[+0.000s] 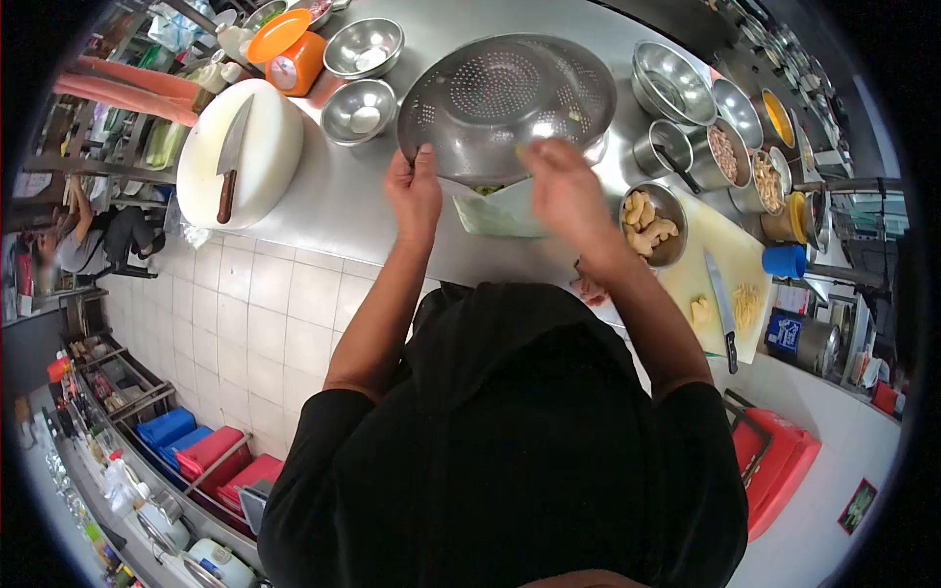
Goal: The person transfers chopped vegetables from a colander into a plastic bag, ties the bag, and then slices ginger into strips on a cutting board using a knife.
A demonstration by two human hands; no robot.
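A large metal colander is tilted up on the steel worktable, its perforated bottom facing me. My left hand grips its near left rim, with the thumb up along the edge. Close to the near right side of the colander is my right hand, smeared by motion, so its fingers and anything in them cannot be made out. Below the rim, between my hands, lies a pale green sheet or bag. Some green bits show at the colander's lower edge.
On the left, a knife lies on a round white chopping board. To the right are a bowl of ginger, another knife on a cutting board, and several metal bowls. An orange scale stands behind. A person sits far left.
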